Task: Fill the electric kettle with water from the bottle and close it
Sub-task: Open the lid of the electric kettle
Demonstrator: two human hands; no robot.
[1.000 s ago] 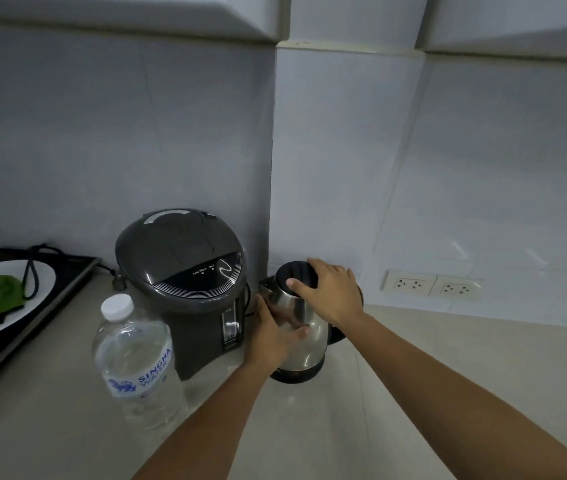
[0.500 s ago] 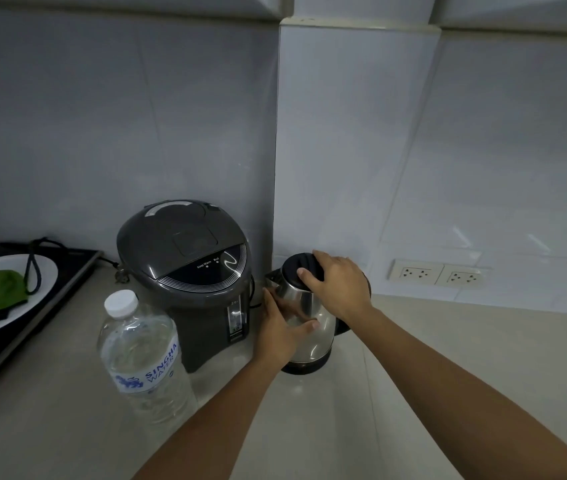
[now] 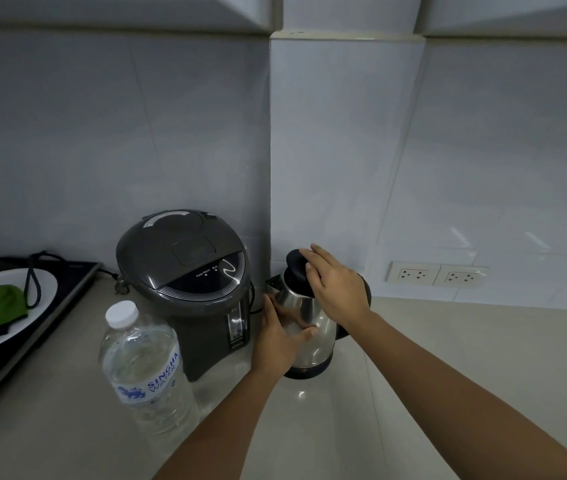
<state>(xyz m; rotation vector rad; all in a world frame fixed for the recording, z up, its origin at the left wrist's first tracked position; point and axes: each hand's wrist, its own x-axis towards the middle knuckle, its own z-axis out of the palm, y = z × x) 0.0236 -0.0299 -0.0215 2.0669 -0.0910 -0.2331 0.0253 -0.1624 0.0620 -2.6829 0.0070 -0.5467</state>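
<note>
A small steel electric kettle (image 3: 313, 344) with a black lid (image 3: 296, 266) stands on the counter in the corner. My left hand (image 3: 276, 337) wraps the kettle's left side and holds its body. My right hand (image 3: 335, 287) lies on top, fingers on the lid; the lid looks raised a little at its front edge. A clear water bottle (image 3: 143, 368) with a white cap, cap on, stands upright at the left, apart from both hands.
A dark grey hot water dispenser (image 3: 188, 282) stands between bottle and kettle. At the far left a black cooktop (image 3: 50, 317) carries a white plate (image 3: 46, 285) with a green cloth and a cord. Two wall sockets (image 3: 436, 274) sit behind, to the right.
My right hand has shifted on the lid and the lid appears tipped up slightly. The camera has tilted up a little. My left hand stays on the kettle's body.
</note>
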